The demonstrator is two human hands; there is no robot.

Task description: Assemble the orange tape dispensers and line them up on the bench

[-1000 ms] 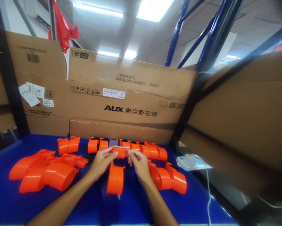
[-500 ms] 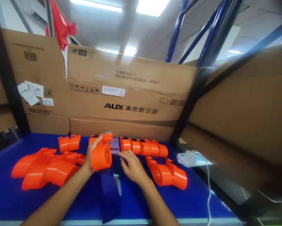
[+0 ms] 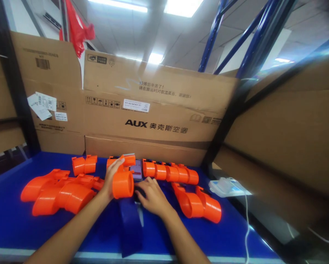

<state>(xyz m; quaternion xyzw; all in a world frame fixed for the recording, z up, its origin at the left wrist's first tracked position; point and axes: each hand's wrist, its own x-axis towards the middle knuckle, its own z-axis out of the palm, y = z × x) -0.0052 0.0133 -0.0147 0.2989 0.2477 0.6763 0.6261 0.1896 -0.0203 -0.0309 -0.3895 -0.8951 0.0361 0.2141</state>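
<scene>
My left hand (image 3: 111, 178) is wrapped round an orange plastic ring-shaped part (image 3: 122, 184), with its round opening turned to the right and a flat orange tab above. Close to its right, my right hand (image 3: 152, 196) is bent, thumb and fingers drawn together about a small dark spot; what they hold, if anything, I cannot make out. Below the hands lies a dark blue strip (image 3: 130, 229) with a grey piece (image 3: 140, 214) beside it. A tablet-like screen (image 3: 137, 169) shows behind the hands, partly covered by the held part.
Several orange parts (image 3: 62, 194) are piled at left, and two (image 3: 84, 165) stand behind them. A row of orange parts with dark tops (image 3: 170, 173) is at back right, two more (image 3: 200, 205) nearer. A white box with cable (image 3: 229, 186) lies right. Cardboard (image 3: 159, 146) walls the blue table.
The whole view has shifted slightly right. My right hand has come a little lower and nearer the held part, its fingers more curled. The left hand keeps its hold on the orange part.
</scene>
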